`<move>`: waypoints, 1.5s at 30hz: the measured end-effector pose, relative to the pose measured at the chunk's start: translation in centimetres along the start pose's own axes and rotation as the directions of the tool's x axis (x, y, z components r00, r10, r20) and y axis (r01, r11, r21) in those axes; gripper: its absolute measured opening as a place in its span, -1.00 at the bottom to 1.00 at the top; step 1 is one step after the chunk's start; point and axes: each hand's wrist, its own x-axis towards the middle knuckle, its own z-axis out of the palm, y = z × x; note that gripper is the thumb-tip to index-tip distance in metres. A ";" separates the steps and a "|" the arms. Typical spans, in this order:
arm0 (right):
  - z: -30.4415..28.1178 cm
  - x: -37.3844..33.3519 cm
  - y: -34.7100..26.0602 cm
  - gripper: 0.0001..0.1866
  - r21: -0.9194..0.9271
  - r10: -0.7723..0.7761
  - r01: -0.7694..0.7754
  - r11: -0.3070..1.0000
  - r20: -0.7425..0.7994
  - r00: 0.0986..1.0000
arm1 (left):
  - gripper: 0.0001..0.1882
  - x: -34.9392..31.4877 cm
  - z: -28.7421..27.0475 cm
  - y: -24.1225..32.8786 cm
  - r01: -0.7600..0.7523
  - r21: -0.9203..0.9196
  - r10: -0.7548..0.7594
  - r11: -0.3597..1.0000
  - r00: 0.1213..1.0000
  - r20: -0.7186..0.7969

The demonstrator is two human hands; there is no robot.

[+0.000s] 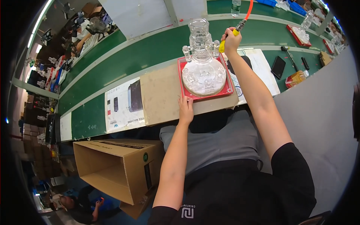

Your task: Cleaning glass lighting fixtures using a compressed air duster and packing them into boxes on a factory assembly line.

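Note:
A red square tray (pixel 229 90) lies on flattened cardboard at the bench's near edge. On it rests a round clear glass base (pixel 205 77) with small clear pieces about its rim. A tall clear glass vessel (pixel 200 41) with knobbed side arms rises at the far side of the base. My left hand (pixel 185 108) grips the tray's near rim with its fingertips. In my right hand (pixel 231 40) is a yellow air blow gun (pixel 222 47), held right beside the vessel's right arm. An orange hose (pixel 249 10) runs up from the gun.
Right of the tray are a dark phone (pixel 278 67), a hammer (pixel 291 60) and a drink bottle (pixel 296 79). Another red tray with glassware (pixel 299 35) stands farther right. An opened cardboard box (pixel 120 168) sits below the bench, left of my legs. A person (pixel 80 206) is at lower left.

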 end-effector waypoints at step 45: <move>-8.7 -27.0 -11.1 -0.81 -0.230 0.113 0.011 0.973 0.517 0.849 | -0.15 -8.6 3.2 2.9 -0.062 0.263 0.057 0.963 0.998 0.027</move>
